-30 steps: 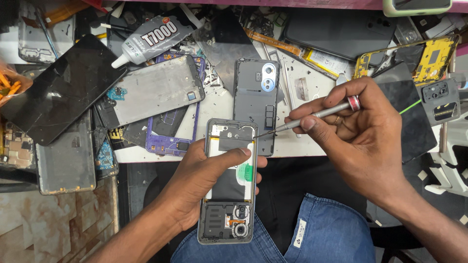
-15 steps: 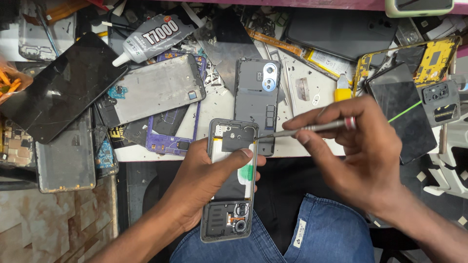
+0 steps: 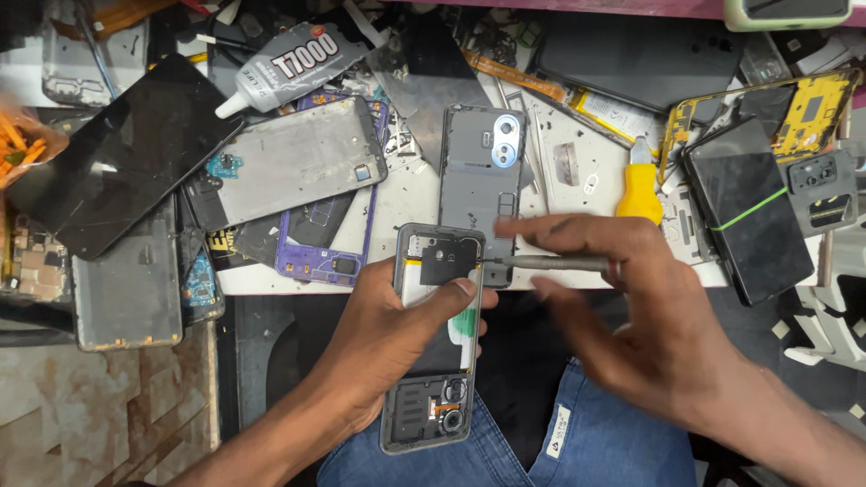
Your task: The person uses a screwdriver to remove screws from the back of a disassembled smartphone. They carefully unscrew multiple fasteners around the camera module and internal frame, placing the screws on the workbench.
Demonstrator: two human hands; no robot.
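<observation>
My left hand grips an opened phone with its back cover off, held upright over my lap, thumb pressing near a black plate at its top end. My right hand holds a slim metal screwdriver horizontally, its tip touching the right edge of the phone's top near the black plate. The phone's battery and camera modules show inside the frame.
The white bench holds a grey phone back cover, a grey glue tube, a silver mid-frame, a black cracked screen, a yellow-handled screwdriver, a black phone with a green line and several loose parts.
My right hand has swung the screwdriver down and leftward, from angled above the phone to level with its tip at the phone's top edge. The left hand kept its hold.
</observation>
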